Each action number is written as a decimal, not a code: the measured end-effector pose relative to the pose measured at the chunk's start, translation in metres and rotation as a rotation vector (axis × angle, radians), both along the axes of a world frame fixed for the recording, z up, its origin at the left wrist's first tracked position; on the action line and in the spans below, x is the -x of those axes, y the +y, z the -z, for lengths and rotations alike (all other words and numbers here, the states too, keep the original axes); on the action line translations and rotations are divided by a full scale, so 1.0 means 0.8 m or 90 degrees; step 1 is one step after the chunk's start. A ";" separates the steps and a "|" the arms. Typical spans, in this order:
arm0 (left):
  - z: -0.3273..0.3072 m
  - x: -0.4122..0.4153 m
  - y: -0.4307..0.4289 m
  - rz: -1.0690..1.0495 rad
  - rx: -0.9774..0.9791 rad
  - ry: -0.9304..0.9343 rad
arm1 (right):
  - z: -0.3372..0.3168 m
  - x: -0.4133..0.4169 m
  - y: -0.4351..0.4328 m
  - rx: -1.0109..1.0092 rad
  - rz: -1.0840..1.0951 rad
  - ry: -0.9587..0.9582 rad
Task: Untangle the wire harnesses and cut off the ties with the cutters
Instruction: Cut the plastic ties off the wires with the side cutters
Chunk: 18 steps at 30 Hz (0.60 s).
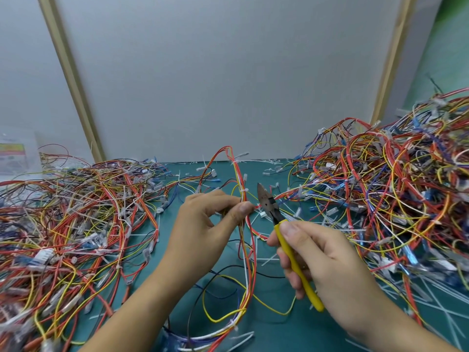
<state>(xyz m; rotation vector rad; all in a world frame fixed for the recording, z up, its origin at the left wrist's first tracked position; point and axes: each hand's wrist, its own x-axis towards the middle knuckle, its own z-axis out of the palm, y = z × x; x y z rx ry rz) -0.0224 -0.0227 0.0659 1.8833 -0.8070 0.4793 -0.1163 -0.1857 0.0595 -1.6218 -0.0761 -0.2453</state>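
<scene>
I see the left hand with its grip pinched on a wire harness, just left of the cutters. The right hand has its grip wrapped round the yellow handles, and the blades are together. A white tie sits on the harness, beside the cutters' tip. Wire piles lie on the green surface on both sides of the cutters.

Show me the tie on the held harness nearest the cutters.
The white tie just above the left hand's fingertips; the tie at the loop's top sits farther from the cutters.
</scene>
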 end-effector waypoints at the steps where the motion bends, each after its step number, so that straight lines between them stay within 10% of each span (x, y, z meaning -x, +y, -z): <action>1: 0.000 0.000 0.000 -0.003 -0.006 0.003 | 0.000 -0.002 -0.001 -0.009 0.010 -0.002; 11: 0.011 0.007 -0.008 0.233 -0.210 -0.007 | 0.011 -0.014 -0.012 -0.079 0.040 0.025; 18: 0.009 0.011 -0.008 0.234 0.040 0.110 | 0.011 -0.015 -0.015 -0.052 0.084 -0.009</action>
